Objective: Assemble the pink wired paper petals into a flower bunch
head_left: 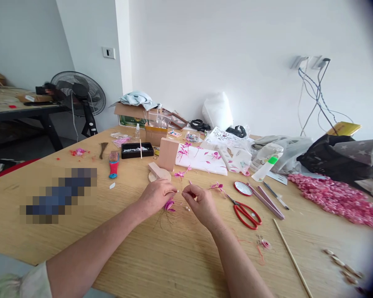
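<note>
We pinch left grip and right grip closed, on what we can't tell; magenta flower just beside the left, red-handled scissors right of both, wooden block beyond.

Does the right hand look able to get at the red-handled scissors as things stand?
Probably yes: the red-handled scissors lie just to the right of the right hand, with bare tabletop between. Its fingertips look pinched together, though; whether they hold something is too small to tell.

Left fingers, right fingers, each pinched near purple flower; red-handled scissors rightward.
</note>
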### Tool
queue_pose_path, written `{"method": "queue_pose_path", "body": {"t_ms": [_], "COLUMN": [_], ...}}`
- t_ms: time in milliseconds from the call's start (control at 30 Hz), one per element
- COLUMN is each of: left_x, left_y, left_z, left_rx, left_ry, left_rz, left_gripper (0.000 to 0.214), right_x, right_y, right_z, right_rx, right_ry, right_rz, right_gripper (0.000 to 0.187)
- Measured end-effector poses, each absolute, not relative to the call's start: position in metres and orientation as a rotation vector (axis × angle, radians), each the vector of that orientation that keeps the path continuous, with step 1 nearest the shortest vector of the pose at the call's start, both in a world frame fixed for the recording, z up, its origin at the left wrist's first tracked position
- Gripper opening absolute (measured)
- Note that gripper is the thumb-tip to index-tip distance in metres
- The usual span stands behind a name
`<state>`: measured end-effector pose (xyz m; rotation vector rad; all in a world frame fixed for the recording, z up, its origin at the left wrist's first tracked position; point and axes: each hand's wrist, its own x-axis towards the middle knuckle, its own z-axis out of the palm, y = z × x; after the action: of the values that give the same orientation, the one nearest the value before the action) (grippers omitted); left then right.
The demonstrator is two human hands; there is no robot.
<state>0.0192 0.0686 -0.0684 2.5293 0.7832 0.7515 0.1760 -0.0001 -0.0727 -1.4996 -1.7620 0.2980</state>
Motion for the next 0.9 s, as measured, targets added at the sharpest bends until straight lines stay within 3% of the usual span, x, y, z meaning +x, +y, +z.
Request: {"method": "queue_pose_path", "body": {"t_ms": [300, 633, 900], "left_x": [0.028, 0.026, 0.030], "left_y": [0.057, 0.053, 0.059], "left_z": [-0.076, -0.065, -0.078], "left_rx": [1.818, 2.184, 1.836], "left_ry": [0.763, 0.810, 0.730], "left_rz": [0.663, 0.820, 0.708], "left_gripper": [0.019, 0.019, 0.018], "right_x": [0.174, 0.182, 0.189], "right_y": [0.001, -0.001, 0.002], "right_z": [-0.076, -0.067, -0.071], "right_rx": [-1.514, -1.409, -1.442], "right_ry": [-1.771, -1.854, -1.840], "right_rz": [0.288, 0.277, 0.291], "right_gripper": [0.014, 0.014, 0.014]}}
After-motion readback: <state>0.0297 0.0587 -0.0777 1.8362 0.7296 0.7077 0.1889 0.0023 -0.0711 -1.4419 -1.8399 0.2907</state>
